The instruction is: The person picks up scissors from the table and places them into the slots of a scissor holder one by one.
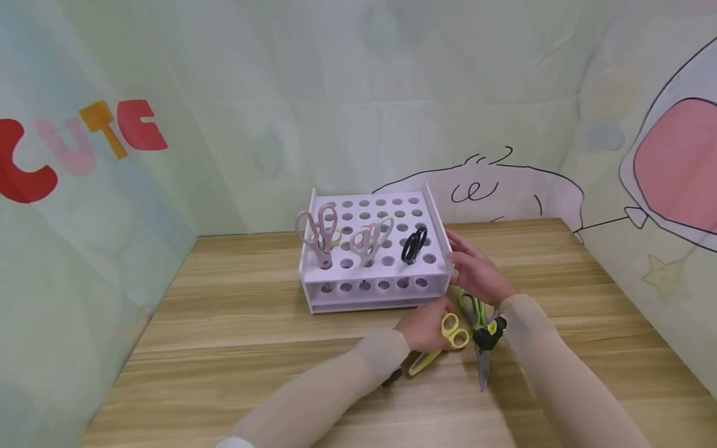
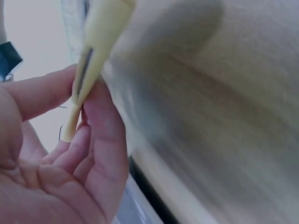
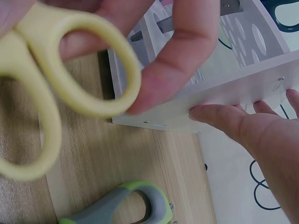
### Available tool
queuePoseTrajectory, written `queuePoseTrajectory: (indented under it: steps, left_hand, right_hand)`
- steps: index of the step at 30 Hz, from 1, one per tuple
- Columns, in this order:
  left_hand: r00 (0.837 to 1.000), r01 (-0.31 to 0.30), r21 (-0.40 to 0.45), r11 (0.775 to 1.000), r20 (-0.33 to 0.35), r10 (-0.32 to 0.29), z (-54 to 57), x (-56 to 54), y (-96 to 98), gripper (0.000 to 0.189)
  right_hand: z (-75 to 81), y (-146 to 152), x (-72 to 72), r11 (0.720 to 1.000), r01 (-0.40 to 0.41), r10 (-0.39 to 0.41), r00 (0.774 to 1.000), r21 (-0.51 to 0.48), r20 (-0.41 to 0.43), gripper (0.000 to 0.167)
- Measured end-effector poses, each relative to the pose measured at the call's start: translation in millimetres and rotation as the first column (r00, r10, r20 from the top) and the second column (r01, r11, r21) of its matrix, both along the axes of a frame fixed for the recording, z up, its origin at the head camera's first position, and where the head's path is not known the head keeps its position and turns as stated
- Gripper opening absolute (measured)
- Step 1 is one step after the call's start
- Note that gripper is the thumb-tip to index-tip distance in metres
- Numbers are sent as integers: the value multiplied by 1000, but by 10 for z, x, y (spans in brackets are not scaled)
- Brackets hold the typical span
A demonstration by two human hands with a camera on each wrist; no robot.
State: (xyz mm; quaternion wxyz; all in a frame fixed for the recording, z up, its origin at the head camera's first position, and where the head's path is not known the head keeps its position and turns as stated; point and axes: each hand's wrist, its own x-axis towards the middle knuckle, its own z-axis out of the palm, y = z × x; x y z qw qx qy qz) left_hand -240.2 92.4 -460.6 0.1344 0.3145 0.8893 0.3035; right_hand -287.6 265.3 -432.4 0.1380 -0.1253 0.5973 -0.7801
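My left hand (image 1: 428, 326) pinches a pair of yellow scissors (image 1: 456, 339) just above the table, in front of the rack. In the left wrist view, the thumb and fingers of that hand (image 2: 60, 177) squeeze the scissors (image 2: 105, 32) from both sides. My right hand (image 1: 476, 270) touches the right side panel of a white rack (image 1: 372, 272) with round holes. Its extended thumb and fingertips lie against that panel in the right wrist view. Mauve scissors (image 1: 323, 255), pale scissors (image 1: 366, 252) and black-handled scissors (image 1: 411, 247) stand in the holes.
Green-and-grey shears (image 1: 486, 339) lie on the table beside my right wrist. A small black piece (image 1: 392, 378) pokes out beside my left forearm. The wooden table (image 1: 241, 330) runs back to a printed cloth wall (image 1: 336, 124).
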Motion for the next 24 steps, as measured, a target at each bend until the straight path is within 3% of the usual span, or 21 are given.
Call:
queuePoseTrajectory:
  steps: [11,17,24]
  left_hand:
    - [996,74,38,997,45,-75,187,-71,-143,61]
    - [984,136,92,986,107,-146,405,-93,-248,59]
    - [976,173,131,976,107,-187,672,-121,-353,53]
  right_hand:
    - [2,20,4,1000,-26,26,999,9,-23,65]
    - [-6,17,4,999,-31,32,999,6,-22,65]
    - [20,26,8,999,-30,31,999,30,-17,65]
